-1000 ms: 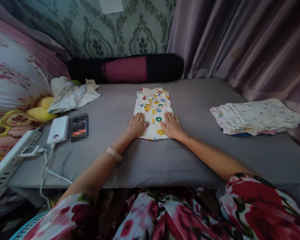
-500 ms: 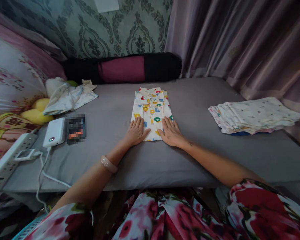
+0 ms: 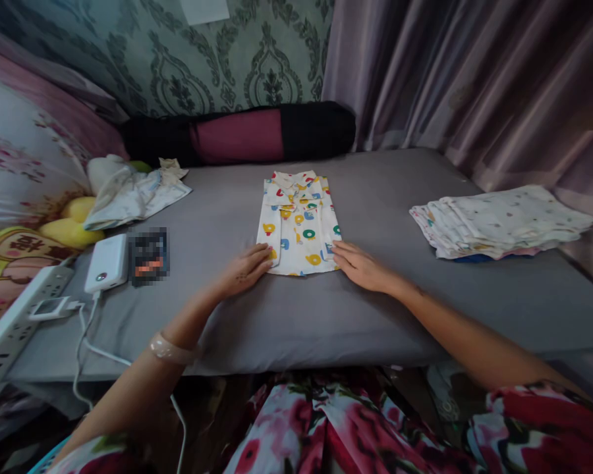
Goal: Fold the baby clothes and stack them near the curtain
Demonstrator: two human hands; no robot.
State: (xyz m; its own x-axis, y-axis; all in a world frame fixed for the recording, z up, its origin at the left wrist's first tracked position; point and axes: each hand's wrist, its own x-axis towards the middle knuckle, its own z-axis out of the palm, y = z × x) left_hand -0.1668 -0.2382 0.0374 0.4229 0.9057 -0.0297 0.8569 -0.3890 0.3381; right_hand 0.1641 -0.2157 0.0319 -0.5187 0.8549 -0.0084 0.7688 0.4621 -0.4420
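A child's collared shirt (image 3: 296, 224), white with a print of coloured letters or figures, lies folded into a narrow panel, collar at the far end. My left hand (image 3: 246, 268) rests at its lower left edge, fingers stretched out and the tips touching the cloth. At the lower right edge my right hand (image 3: 363, 264) mirrors it, its extended fingertips on the shirt's side. Both hands look low and nearly flat on the grey sheet; the undersides of the fingers are hidden.
A stack of folded clothes (image 3: 504, 220) sits on the right. To the left lie a crumpled light garment (image 3: 138, 194), a white power bank (image 3: 106, 262) with a cable, a blurred dark item (image 3: 149, 257) and a power strip (image 3: 24, 316). A black-and-maroon bolster (image 3: 237, 135) lines the wall.
Both hands have slid outward, from lying on the shirt's lower part to its left and right edges. More of the shirt's front now shows. The camera view has shifted slightly.
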